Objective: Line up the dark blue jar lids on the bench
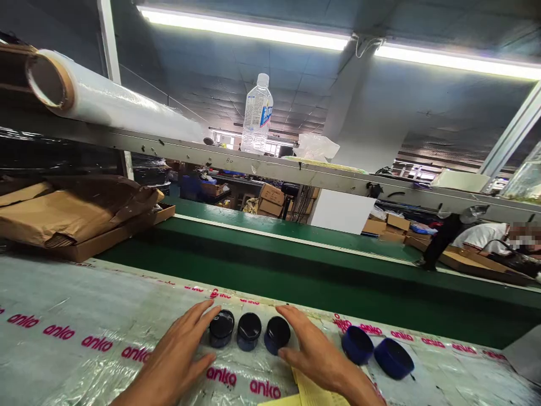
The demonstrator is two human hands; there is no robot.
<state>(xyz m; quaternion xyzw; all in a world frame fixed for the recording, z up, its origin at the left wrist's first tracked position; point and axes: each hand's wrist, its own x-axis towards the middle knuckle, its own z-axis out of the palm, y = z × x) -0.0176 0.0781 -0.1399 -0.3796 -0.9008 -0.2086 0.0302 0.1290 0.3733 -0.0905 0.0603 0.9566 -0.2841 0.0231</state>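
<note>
Open worktop to the left, bare of things. Rightward, two blue lids lying in the way. Ahead, green conveyor belt clear; overhead shelf rail limiting upward reach.

Your left hand and right hand are resting on the plastic-covered table, flanking a row of three capped jars lying between them, each hand touching the jar nearest it. Two open lids are lying just right of your right hand. Beyond your fingertips the conveyor belt is running across; above it, a water bottle is standing on the shelf rail.
</note>
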